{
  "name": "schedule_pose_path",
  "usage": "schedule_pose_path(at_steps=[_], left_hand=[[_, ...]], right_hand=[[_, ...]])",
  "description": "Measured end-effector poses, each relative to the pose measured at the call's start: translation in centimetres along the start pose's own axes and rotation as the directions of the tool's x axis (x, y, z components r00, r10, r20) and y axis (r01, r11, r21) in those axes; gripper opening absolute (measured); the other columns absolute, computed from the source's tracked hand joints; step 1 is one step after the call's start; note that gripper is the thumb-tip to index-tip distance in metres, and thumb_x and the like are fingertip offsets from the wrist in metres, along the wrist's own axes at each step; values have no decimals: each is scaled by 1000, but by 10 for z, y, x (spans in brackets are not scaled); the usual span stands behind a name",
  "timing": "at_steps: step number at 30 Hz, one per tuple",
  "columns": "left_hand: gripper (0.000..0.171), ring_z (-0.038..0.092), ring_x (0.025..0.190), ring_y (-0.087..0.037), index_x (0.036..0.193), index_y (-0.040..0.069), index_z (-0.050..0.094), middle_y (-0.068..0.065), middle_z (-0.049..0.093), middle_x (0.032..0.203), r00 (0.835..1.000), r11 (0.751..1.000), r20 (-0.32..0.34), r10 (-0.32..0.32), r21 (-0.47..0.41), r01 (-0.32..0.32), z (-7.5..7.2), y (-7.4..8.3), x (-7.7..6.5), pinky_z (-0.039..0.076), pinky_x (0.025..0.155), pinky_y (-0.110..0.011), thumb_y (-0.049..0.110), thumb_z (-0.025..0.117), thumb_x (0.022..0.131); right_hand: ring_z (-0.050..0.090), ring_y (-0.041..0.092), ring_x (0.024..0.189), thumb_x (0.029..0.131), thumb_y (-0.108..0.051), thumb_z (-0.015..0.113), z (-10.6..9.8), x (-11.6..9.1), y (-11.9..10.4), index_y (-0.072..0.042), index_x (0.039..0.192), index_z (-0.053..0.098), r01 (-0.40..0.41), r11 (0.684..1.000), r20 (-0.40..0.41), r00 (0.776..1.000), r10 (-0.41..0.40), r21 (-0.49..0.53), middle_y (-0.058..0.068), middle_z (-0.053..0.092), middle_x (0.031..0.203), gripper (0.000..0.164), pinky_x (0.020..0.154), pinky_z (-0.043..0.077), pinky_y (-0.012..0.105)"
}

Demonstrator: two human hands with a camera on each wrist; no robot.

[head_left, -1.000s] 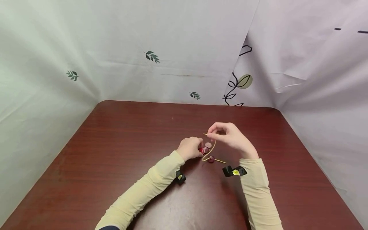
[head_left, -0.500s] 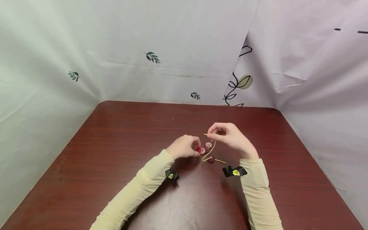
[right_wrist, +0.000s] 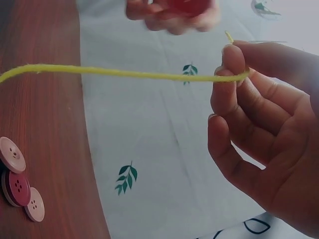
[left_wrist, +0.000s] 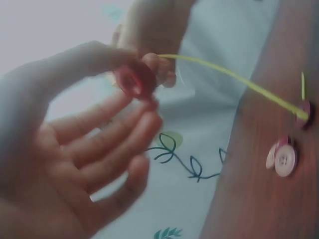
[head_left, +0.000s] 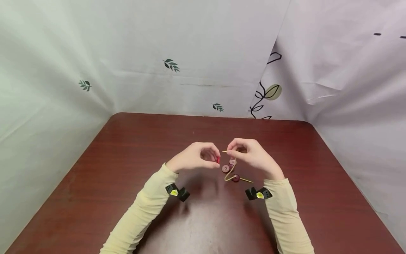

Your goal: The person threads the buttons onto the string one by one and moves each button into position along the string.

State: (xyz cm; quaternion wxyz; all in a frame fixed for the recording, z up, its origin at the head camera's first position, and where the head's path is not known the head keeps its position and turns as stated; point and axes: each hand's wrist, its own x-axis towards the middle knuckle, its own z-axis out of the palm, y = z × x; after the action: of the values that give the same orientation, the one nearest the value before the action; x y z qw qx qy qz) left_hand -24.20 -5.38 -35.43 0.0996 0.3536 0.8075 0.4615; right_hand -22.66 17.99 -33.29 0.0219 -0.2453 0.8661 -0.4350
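Note:
My left hand (head_left: 191, 157) pinches a red button (left_wrist: 135, 80) between thumb and fingertips, raised above the table. Opposite it, my right hand (head_left: 255, 155) pinches a yellow cord (right_wrist: 124, 73) near its end, and the short tip (right_wrist: 229, 36) pokes out past the fingers toward the red button. From the right hand the cord hangs down to the table and runs through a dark maroon button (head_left: 235, 178), its other end lying just beyond. A small gap separates the red button from the cord tip in the head view.
Close under the hands, pale pink buttons (right_wrist: 12, 154) and a maroon-red button (right_wrist: 19, 188) lie overlapping on the dark red wooden table (head_left: 142, 137). White cloth (head_left: 142, 84) with leaf prints hangs behind the table. Each sleeve carries a small black wrist camera (head_left: 177, 192).
My left hand has lifted the red button away from the other buttons and raised it level with the cord tip. The right hand has stayed almost in place, holding the cord.

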Motion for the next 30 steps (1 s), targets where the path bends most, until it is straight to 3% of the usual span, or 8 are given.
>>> schedule_pose_path(at_steps=[3,7,13,16,23,30], left_hand=[[22,65,81,-14,98,14,66,-2,69,89,999,994,-3,39,-98,-39,-2,0,-1,56,76,-31,15,78,80],[22,65,80,-17,98,17,66,-1,69,89,996,986,-37,77,-149,-82,-7,1,-1,55,75,-34,12,78,80],[23,65,80,-17,98,18,65,0,70,90,992,981,-57,116,-149,-123,-11,-1,-1,55,74,-30,10,77,80],[24,64,81,-17,99,17,65,-1,70,91,990,979,-59,131,-149,-139,-11,-1,-1,55,74,-29,10,77,80],[25,64,83,-16,101,14,65,-2,71,91,990,980,-72,125,-148,-135,-11,-2,-2,54,77,-30,11,77,79],[26,64,84,-16,102,15,65,-2,71,93,989,979,-77,123,-151,-134,-12,-2,-3,54,77,-32,11,78,79]], right_hand=[[57,13,65,89,-14,69,1,-1,-2,-11,89,67,2,1000,-16,1000,-2,4,11,67,76,4,63,43,21],[59,14,67,89,-14,69,1,-2,-5,-9,91,66,7,1000,-23,1000,-7,18,12,67,77,6,65,44,21],[62,10,66,89,-12,69,1,-3,-7,-7,93,67,12,999,-32,999,-10,46,2,65,73,6,71,47,22],[62,11,68,89,-13,69,1,-4,-10,-10,92,67,30,999,-30,999,-29,32,5,66,74,5,71,47,22],[66,15,60,90,-16,69,8,-4,-16,-10,90,67,36,997,22,999,-38,63,3,68,75,6,65,51,25],[62,10,58,89,-14,69,12,-3,-19,-9,89,67,60,998,0,998,-60,9,0,67,73,6,60,50,23]])
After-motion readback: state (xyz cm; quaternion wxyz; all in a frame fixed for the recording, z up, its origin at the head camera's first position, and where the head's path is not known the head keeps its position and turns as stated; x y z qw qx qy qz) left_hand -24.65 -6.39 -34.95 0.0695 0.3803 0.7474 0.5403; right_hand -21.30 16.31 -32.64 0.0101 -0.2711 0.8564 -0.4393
